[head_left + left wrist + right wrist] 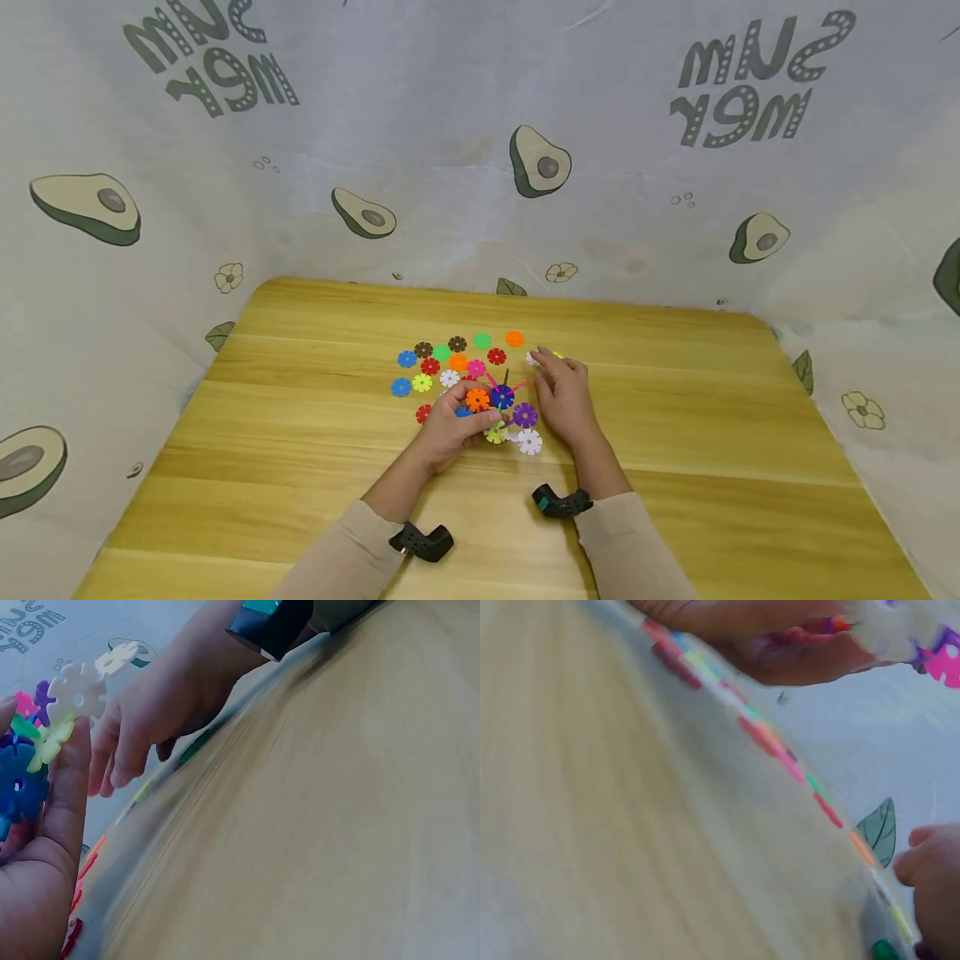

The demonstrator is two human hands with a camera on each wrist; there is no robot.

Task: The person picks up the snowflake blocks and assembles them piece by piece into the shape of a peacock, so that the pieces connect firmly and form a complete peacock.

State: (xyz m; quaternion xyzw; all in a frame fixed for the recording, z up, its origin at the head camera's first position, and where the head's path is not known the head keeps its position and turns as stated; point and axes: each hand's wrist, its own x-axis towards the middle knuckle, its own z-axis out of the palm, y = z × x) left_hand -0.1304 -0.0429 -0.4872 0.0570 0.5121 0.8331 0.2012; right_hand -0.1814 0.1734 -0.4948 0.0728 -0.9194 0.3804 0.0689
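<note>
Head view, left hand (448, 427) gripping disc cluster (502, 396), part-blocking scattered discs (431, 367), right hand (566, 402) relaxed.

A cloth (465, 92) is hanging behind the table (712, 417) and along its left and right sides. Loose discs (458, 362) are lying on the table, mostly behind and to the left of a cluster (502, 397). The left hand (450, 423) is holding this cluster in front of them. The right hand (566, 402) is hovering to its right, a loose disc (532, 358) lying just beside the fingertips.
</note>
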